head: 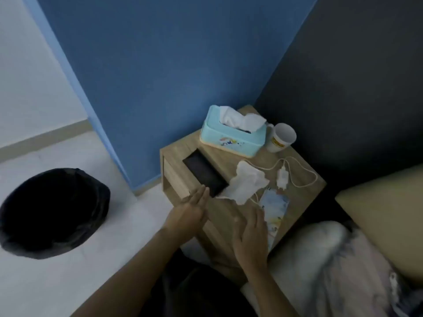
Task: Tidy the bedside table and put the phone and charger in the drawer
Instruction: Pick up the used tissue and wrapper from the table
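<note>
Neither grip holds anything: the left hand [191, 209] is spread flat, fingertips at the near end of the black phone [205, 176], and the right hand [251, 236] lies open over a printed packet [275, 208] on the wooden worktop [231, 163]. The white charger [282, 178] with its looped cable [304, 177] lies beside a crumpled tissue [246, 185]. Behind stand a pale blue tissue box [232, 138] with a cartoon print and a white mug [282, 137] (yellow label, writing too blurred to read). A black-lined bin [52, 212] sits on the floor
</note>
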